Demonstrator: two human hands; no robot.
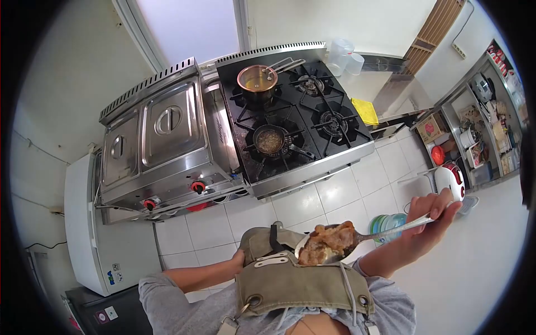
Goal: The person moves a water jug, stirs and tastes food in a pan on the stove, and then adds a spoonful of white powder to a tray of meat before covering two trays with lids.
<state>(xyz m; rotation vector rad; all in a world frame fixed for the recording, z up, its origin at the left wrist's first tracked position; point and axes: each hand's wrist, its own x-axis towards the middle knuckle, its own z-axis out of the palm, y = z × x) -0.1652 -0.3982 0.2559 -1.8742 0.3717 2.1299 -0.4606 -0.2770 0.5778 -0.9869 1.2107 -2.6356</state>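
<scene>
My right hand is raised at the right, with its fingers closed round the end of a long spoon handle. Brown, glossy chunks of food lie at the spoon's far end, in front of the apron. A pale curved rim shows beside the food; whether it belongs to the spoon or a separate dish is unclear. My left hand is low beside the apron, its fingers mostly hidden.
A black-topped stove holds a copper-coloured pot at the back and a small pan at the front. Left of it stands a steel unit with lidded trays. A yellow cloth and shelves are at the right.
</scene>
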